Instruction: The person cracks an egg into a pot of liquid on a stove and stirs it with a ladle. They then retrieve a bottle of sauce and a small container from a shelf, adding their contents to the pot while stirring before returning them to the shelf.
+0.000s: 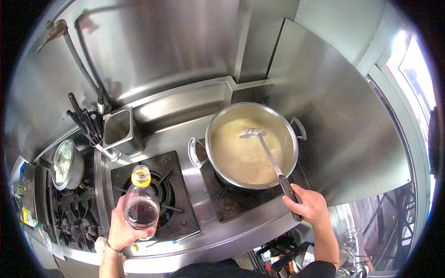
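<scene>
My left hand is wrapped round a clear bottle of dark liquid, held upright above the front of the left burner. The bottle's mouth is open, with a yellow ring at its neck. My right hand grips the dark handle of a ladle. The ladle's metal head lies at the surface of a pale, cloudy liquid in a large two-handled steel pot. This pot stands on the right burner.
A bowl with pale contents sits on the far-left stove. Behind the left burner are a square steel container and a holder of black-handled utensils. A faucet rises at the back left. Below right are baskets of tools.
</scene>
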A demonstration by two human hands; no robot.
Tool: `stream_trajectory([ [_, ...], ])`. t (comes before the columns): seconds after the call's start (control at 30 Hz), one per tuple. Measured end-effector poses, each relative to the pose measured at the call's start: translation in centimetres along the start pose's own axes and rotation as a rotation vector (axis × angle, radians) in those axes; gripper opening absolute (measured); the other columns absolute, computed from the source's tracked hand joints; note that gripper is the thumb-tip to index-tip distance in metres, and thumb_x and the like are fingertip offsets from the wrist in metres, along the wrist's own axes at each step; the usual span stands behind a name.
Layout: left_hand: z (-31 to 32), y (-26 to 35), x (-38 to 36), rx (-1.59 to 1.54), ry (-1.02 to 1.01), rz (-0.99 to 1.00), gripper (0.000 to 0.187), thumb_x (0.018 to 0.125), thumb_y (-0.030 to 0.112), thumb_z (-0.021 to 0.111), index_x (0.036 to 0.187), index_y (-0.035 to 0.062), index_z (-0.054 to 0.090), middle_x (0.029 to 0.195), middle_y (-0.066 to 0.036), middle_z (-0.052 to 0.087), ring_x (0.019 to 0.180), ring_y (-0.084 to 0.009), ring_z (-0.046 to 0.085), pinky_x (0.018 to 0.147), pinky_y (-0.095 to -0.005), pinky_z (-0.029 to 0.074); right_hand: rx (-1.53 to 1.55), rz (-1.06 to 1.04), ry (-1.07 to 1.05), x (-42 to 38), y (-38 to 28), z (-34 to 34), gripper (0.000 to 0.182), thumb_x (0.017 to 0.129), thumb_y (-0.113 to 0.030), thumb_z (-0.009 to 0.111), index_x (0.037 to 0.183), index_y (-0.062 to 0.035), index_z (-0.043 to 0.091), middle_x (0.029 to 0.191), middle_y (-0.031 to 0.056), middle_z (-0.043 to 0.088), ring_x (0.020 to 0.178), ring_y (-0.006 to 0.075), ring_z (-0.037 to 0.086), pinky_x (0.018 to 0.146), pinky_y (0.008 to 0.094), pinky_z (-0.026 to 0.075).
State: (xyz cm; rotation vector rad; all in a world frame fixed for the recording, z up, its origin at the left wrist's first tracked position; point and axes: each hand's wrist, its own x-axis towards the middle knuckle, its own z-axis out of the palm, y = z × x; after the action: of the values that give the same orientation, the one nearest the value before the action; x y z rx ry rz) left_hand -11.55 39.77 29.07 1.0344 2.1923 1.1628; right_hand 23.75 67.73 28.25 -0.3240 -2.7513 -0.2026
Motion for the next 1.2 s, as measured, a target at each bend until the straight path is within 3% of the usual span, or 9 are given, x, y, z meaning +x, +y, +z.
stream_trajectory([
  [0.17, 0.0, 0.3, 1.2, 0.099, -0.040, 0.028, 0.083, 0.046, 0.025, 0.085, 0.115, -0.0049, 0.049, 0.097, -0.015, 0.066, 0.094, -0.0231, 0.065, 0.088, -0.0321, 0.048, -0.047, -0.023, 0.217, -1.7, 0.8, 1.7, 0.032, 0.061, -0.010, 0.073, 0.091, -0.0172, 0.066, 0.095, 0.0141, 0.064, 0.063, 0.0204, 0.064, 0.049, 0.0277, 0.050],
  [0.27, 0.6, 0.1, 2.3, 0.162, -0.180, 0.075, 0.082, 0.047, 0.022, 0.086, 0.116, -0.0045, 0.050, 0.101, -0.017, 0.065, 0.095, -0.0239, 0.064, 0.089, -0.0330, 0.048, 0.272, 0.191, 0.413, -1.7, 2.4, 1.6, 0.033, 0.057, -0.010, 0.077, 0.088, -0.0131, 0.065, 0.082, 0.0102, 0.064, 0.058, 0.0210, 0.062, 0.047, 0.0284, 0.049],
  [0.37, 1.6, 1.7, 3.1, 0.169, -0.251, 0.101, 0.084, 0.049, 0.025, 0.086, 0.117, -0.0068, 0.048, 0.103, -0.019, 0.064, 0.097, -0.0262, 0.064, 0.089, -0.0334, 0.048, 0.081, 0.041, 0.207, 0.2, 1.8, -1.0, 0.030, 0.058, -0.008, 0.076, 0.086, -0.0109, 0.064, 0.076, 0.0091, 0.063, 0.056, 0.0214, 0.061, 0.046, 0.0289, 0.047],
  [0.6, 2.8, 2.3, 4.1, 0.196, -0.293, 0.143, 0.086, 0.050, 0.027, 0.086, 0.118, -0.0077, 0.048, 0.104, -0.019, 0.064, 0.098, -0.0254, 0.064, 0.090, -0.0330, 0.047, 0.421, 0.034, 0.419, 5.9, 3.9, -4.4, 0.016, 0.062, 0.006, 0.065, 0.074, -0.0031, 0.061, 0.063, 0.0073, 0.062, 0.052, 0.0211, 0.061, 0.050, 0.0271, 0.048],
  [0.67, 3.1, 2.1, 4.1, 0.182, -0.302, 0.136, 0.085, 0.050, 0.027, 0.086, 0.118, -0.0073, 0.048, 0.103, -0.019, 0.064, 0.097, -0.0244, 0.064, 0.090, -0.0327, 0.047, 0.485, 0.229, 0.571, 7.8, 5.8, -1.9, 0.009, 0.074, -0.002, 0.069, 0.078, -0.0008, 0.061, 0.066, 0.0068, 0.061, 0.056, 0.0178, 0.061, 0.058, 0.0260, 0.048],
  [0.7, 3.3, 1.9, 4.0, 0.166, -0.305, 0.126, 0.085, 0.050, 0.027, 0.087, 0.117, -0.0069, 0.048, 0.102, -0.018, 0.065, 0.097, -0.0235, 0.064, 0.089, -0.0324, 0.047, 0.634, 0.503, 0.457, 8.8, 6.4, -1.9, 0.009, 0.080, -0.008, 0.065, 0.078, -0.0009, 0.060, 0.063, 0.0079, 0.060, 0.057, 0.0158, 0.061, 0.057, 0.0264, 0.047],
  [0.83, 2.7, 1.6, 3.7, 0.122, -0.356, 0.029, 0.084, 0.050, 0.027, 0.087, 0.117, -0.0060, 0.049, 0.100, -0.017, 0.065, 0.095, -0.0212, 0.063, 0.088, -0.0317, 0.047, 0.678, 1.014, 0.391, 11.2, 13.4, 2.2, 0.034, 0.081, -0.028, 0.060, 0.070, 0.0045, 0.060, 0.048, 0.0085, 0.055, 0.036, 0.0161, 0.051, 0.037, 0.0318, 0.040],
  [1.1, 1.6, 0.5, 3.1, 0.185, -0.385, 0.022, 0.081, 0.050, 0.028, 0.087, 0.115, -0.0035, 0.051, 0.094, -0.015, 0.066, 0.090, -0.0217, 0.065, 0.085, -0.0317, 0.049, 1.086, 1.445, 0.141, 6.3, 16.8, 7.1, 0.028, 0.079, -0.025, 0.057, 0.063, -0.0023, 0.054, 0.047, 0.0058, 0.047, 0.030, 0.0119, 0.035, 0.030, 0.0260, 0.023],
  [1.2, 1.5, 0.8, 3.1, 0.142, -0.397, -0.021, 0.080, 0.051, 0.029, 0.087, 0.115, -0.0032, 0.051, 0.094, -0.015, 0.066, 0.090, -0.0218, 0.065, 0.085, -0.0315, 0.049, 1.221, 1.509, 0.252, 4.3, 17.2, 6.7, 0.025, 0.079, -0.025, 0.058, 0.067, -0.0038, 0.054, 0.049, 0.0033, 0.046, 0.032, 0.0101, 0.035, 0.030, 0.0240, 0.023],
])
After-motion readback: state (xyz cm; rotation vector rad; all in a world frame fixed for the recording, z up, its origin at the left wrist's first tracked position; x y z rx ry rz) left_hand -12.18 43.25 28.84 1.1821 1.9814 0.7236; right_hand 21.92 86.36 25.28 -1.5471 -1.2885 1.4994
